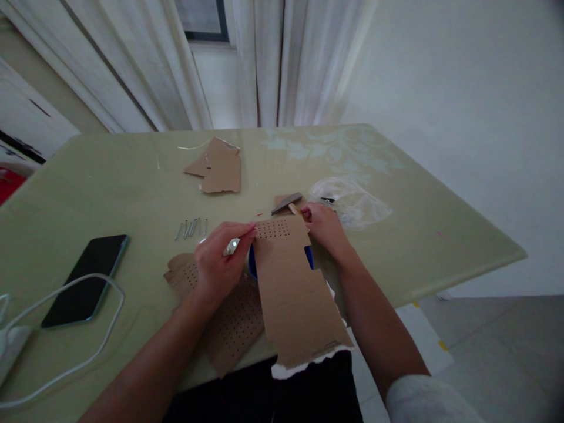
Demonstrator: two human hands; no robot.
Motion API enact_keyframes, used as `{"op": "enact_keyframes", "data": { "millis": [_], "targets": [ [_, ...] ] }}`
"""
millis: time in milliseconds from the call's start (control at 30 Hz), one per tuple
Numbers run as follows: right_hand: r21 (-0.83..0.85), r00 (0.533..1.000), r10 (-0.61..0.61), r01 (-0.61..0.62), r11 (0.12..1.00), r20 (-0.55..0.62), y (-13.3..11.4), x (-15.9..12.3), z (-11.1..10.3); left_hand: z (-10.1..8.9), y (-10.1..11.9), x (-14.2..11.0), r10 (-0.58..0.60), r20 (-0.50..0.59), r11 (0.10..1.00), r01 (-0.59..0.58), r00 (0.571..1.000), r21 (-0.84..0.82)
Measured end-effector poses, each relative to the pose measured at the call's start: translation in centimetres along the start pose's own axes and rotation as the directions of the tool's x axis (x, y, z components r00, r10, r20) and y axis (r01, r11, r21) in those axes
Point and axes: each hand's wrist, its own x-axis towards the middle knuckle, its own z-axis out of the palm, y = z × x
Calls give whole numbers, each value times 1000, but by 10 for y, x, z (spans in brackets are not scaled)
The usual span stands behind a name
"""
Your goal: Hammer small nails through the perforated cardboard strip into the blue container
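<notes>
My left hand (218,264) is closed in a pinch at the left edge of a cardboard strip (295,294) that has a patch of small holes near its far end. Something small and shiny shows between its fingers. My right hand (324,226) is closed on the wooden handle of a small hammer (288,202), whose metal head lies just beyond the strip. A blue object (252,264) sits under the strip, mostly hidden. A second punched cardboard piece (229,323) lies beneath my left wrist. A row of nails (191,228) rests on the table to the left.
A black phone (86,279) and a white cable (66,329) lie at the left of the pale green table (132,188). Torn cardboard scraps (218,167) sit at the back. A crumpled clear plastic bag (352,202) lies right of the hammer. The table edge runs close at front and right.
</notes>
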Motion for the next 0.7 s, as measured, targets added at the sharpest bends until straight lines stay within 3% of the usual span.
{"op": "enact_keyframes", "data": {
  "millis": [700],
  "targets": [
    [5, 1000, 27, -27, 1000, 2, -1, -1, 0, 0, -1, -3, 84, 19, 995, -83, 996, -55]
  ]
}}
